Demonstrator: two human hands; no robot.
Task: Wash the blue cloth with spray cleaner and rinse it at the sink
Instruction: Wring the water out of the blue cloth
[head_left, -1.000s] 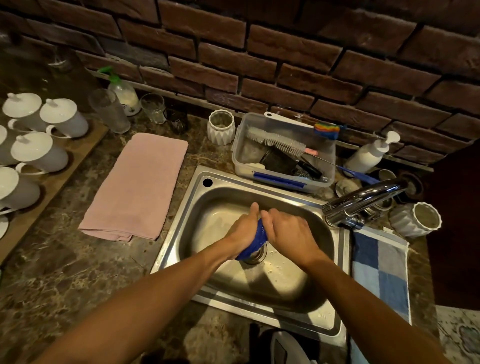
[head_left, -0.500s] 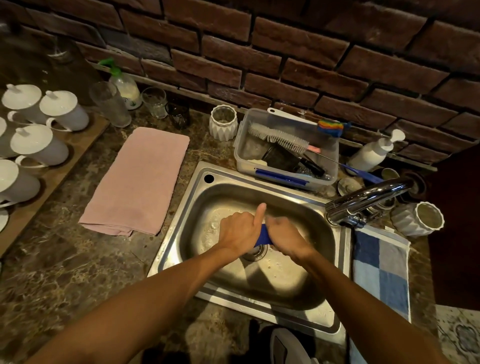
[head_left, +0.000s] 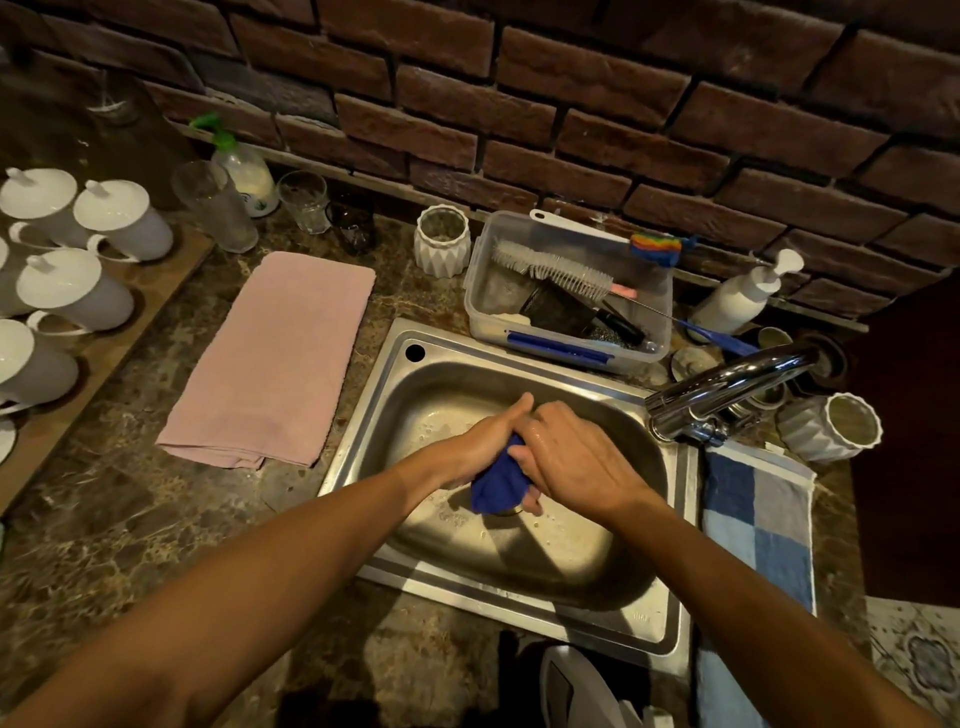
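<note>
The blue cloth (head_left: 497, 483) is bunched into a wad over the drain of the steel sink (head_left: 644, 621). My left hand (head_left: 480, 441) and my right hand (head_left: 569, 457) are pressed together around it, both closed on the cloth, with its lower end hanging out below my palms. Both hands look wet. The chrome faucet (head_left: 727, 387) reaches in from the right, its spout just right of my right hand; no water stream is visible. A spray bottle (head_left: 244, 166) with a green trigger stands at the back left by the brick wall.
A folded pink towel (head_left: 275, 358) lies left of the sink. Behind the sink sits a clear tub (head_left: 566, 291) of brushes, with a white pump bottle (head_left: 743, 296) to its right. A blue checked cloth (head_left: 758, 525) lies right of the sink. Several white lidded mugs (head_left: 78, 291) stand far left.
My hands have twisted and shifted around the cloth; more of the blue wad now hangs out below my palms than half a second ago. The view has tilted slightly.
</note>
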